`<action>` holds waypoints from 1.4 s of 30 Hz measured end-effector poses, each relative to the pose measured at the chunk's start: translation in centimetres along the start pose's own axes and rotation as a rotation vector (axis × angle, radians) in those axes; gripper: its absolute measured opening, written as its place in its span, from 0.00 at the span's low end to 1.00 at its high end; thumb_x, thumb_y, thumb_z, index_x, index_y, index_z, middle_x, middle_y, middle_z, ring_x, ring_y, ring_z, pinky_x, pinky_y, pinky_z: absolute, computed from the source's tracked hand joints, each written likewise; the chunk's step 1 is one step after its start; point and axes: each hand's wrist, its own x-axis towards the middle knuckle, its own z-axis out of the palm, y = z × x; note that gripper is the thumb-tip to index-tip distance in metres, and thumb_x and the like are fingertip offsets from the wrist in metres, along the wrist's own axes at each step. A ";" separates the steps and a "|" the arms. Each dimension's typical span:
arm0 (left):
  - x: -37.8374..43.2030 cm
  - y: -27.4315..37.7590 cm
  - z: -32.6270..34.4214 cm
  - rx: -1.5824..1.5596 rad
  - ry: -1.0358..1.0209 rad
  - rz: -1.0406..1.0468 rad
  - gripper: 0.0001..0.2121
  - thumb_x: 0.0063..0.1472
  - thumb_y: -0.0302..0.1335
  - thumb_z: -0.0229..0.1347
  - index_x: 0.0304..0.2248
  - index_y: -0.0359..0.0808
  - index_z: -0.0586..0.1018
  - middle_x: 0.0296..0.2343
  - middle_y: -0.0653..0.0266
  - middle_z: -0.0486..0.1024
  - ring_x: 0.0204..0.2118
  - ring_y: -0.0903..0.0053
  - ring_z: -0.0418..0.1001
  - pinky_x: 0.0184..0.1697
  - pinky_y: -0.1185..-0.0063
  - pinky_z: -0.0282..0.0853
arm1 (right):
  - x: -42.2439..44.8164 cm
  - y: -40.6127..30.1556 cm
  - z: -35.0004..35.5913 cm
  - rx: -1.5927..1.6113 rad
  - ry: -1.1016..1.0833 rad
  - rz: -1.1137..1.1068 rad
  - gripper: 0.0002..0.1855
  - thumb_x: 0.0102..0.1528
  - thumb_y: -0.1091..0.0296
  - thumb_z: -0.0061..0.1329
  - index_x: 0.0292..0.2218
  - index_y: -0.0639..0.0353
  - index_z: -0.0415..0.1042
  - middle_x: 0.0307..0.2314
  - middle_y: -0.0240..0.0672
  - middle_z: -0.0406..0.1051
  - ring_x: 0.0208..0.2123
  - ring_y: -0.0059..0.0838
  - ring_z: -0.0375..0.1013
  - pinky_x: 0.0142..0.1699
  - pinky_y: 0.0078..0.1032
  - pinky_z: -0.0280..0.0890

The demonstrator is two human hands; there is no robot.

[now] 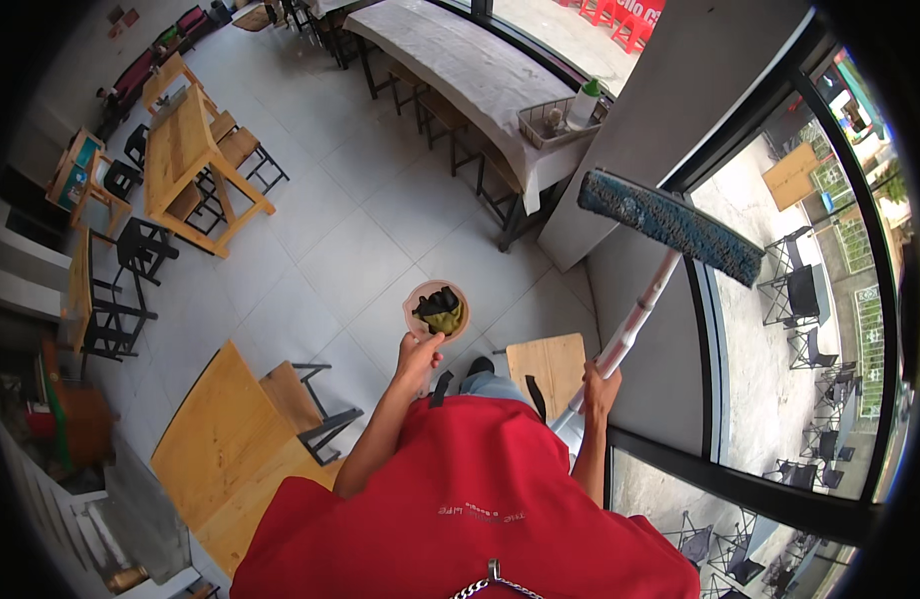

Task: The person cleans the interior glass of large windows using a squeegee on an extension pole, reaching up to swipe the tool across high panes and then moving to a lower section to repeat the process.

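My left hand [417, 362] grips a pink plastic dipper [415, 305] in front of my body. Inside the dipper lie crumpled cloths [443, 313], one black and one olive-yellow. On my right side, my right hand [602, 389] is closed around the white and pink pole [630, 334] of a window-washing mop. The mop's blue-grey fabric head [671, 226] is raised at the far end of the pole, in front of the grey pillar and the window frame. The pole's lower end passes down behind my right forearm.
A wooden stool [546, 373] stands by my foot. To the left are a wooden table [228, 457] and a stool [291, 395]. Ahead, a cloth-covered long table [460, 64] carries a wire basket [538, 129] with a bottle. Dark-framed windows [699, 329] line the right.
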 end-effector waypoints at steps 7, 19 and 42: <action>8.9 6.3 3.2 0.041 -0.061 -0.037 0.12 0.61 0.27 0.54 0.40 0.31 0.68 0.29 0.62 0.72 0.24 0.79 0.71 0.20 0.81 0.65 | 5.5 -2.1 4.3 -0.009 0.009 0.101 0.15 0.42 0.67 0.51 0.31 0.68 0.68 0.18 0.34 0.67 0.20 0.25 0.67 0.28 0.25 0.63; 36.4 25.5 13.5 0.337 -0.207 0.047 0.14 0.63 0.30 0.47 0.44 0.31 0.66 0.33 0.57 0.76 0.19 0.79 0.71 0.19 0.83 0.64 | 10.8 -8.2 13.7 -0.129 0.395 0.259 0.09 0.45 0.71 0.50 0.29 0.62 0.65 0.21 0.31 0.66 0.24 0.25 0.66 0.32 0.26 0.62; 69.4 34.0 25.6 0.759 -0.309 0.226 0.28 0.58 0.50 0.53 0.41 0.27 0.72 0.33 0.58 0.73 0.31 0.72 0.71 0.34 0.73 0.69 | 10.6 -13.1 22.3 -0.097 0.944 0.551 0.11 0.46 0.67 0.50 0.30 0.63 0.67 0.21 0.41 0.69 0.25 0.38 0.72 0.34 0.32 0.66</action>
